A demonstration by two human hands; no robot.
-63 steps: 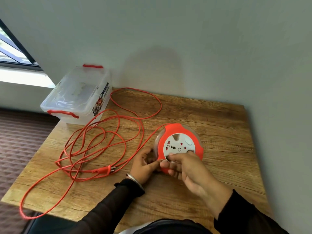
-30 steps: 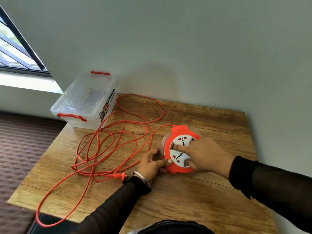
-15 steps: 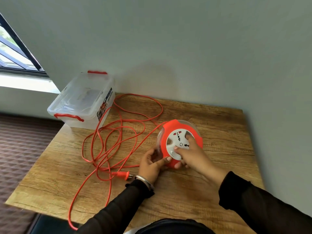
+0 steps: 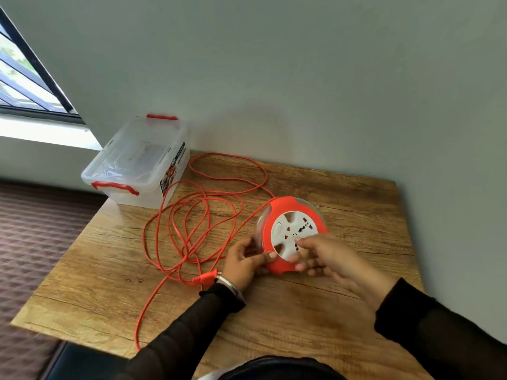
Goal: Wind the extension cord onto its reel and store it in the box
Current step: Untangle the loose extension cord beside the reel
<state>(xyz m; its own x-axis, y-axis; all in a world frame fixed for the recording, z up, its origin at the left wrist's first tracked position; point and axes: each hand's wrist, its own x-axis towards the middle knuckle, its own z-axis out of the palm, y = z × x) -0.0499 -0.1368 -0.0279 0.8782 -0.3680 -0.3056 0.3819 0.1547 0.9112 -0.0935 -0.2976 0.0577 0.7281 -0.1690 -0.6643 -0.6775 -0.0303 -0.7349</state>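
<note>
Head view, reel (image 4: 293,231) tilted on table (image 4: 329,311), left hand (image 4: 244,263) gripping its rim, right hand (image 4: 326,256) fingers on white face, blurred; cord (image 4: 192,215) loose beside closed box (image 4: 137,160)

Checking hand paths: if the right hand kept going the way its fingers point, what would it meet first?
The right hand points left, so probably the reel's white face, then the left hand; depth is unclear.

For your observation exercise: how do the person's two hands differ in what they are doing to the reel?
The left hand grips the reel by its edge, steadying it; the right hand lies over the white socket face, fingers on it. The left hand is sharp, the right hand blurred. Both touch the reel and wear black sleeves.
</note>
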